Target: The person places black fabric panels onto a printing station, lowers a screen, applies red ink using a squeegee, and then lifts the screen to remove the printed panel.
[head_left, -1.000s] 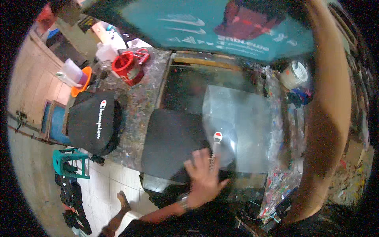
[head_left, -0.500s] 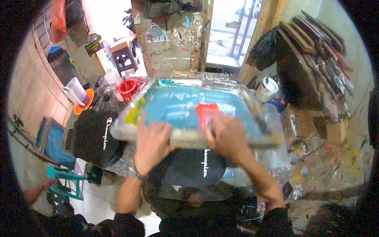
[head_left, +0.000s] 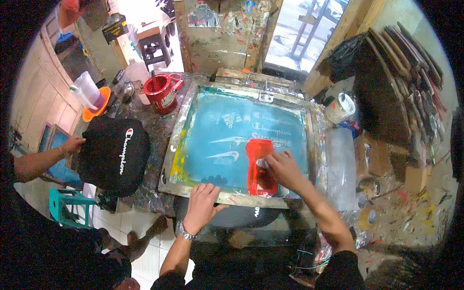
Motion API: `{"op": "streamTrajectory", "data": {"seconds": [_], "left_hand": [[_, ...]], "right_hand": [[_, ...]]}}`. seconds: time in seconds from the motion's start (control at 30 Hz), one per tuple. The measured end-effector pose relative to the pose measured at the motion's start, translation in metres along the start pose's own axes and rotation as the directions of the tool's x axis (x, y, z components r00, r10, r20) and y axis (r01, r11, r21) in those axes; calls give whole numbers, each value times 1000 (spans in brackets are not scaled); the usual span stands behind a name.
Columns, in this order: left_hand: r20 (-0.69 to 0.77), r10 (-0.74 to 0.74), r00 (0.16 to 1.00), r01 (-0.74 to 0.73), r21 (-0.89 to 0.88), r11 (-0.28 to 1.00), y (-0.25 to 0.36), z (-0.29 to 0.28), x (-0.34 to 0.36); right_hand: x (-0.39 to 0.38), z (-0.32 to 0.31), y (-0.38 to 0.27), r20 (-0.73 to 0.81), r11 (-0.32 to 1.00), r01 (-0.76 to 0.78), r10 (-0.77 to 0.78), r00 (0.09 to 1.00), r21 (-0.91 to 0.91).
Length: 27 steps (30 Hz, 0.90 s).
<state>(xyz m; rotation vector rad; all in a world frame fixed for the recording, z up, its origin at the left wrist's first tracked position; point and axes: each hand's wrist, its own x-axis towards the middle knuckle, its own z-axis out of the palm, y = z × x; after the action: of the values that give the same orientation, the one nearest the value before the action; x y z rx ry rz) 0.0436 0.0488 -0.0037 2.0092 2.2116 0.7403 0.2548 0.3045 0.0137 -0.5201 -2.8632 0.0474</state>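
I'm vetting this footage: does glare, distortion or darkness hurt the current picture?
Head view: the doorway at upper left blows out to white; head view's rim: fisheye curvature, fading to speckled black; near the head view's centre: the blue mesh screen and left hand look reasonably sharp.

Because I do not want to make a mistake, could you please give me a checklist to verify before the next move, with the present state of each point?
1. Screen frame lies over the dark piece: ok.
2. Left hand is on the frame's near rim: ok.
3. Red ink lies inside the frame: ok, toward the near right.
4. Right hand grips a tool firmly: cannot tell, too little shows.
5. Co-worker's hand is clear of the frame: ok, at the black piece on the left.
6. Print underneath is aligned: cannot tell, mostly covered.
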Motion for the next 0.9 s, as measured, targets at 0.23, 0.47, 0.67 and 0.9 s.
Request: {"op": "streamTrajectory", "data": {"seconds": [0.23,0.47,0.67,0.9], "left_hand": [[31,-37,999,37,-5,999,-5,-1,1],[61,11,998,-10,-14,1000,0,4,10],[60,-55,997,56,-14,998,-3,-1,3],[38,-6,999,5,10,1000,-2,-2,9]], "right_hand": [[17,-48,-6,517,934,-174,-14,856,312],[53,-12,39,196,979,-181,160,967,93],[-22,3,-37,147,982,-187,186,971,-7],[18,-38,-9,532,964,-253,172,829,82]]}}
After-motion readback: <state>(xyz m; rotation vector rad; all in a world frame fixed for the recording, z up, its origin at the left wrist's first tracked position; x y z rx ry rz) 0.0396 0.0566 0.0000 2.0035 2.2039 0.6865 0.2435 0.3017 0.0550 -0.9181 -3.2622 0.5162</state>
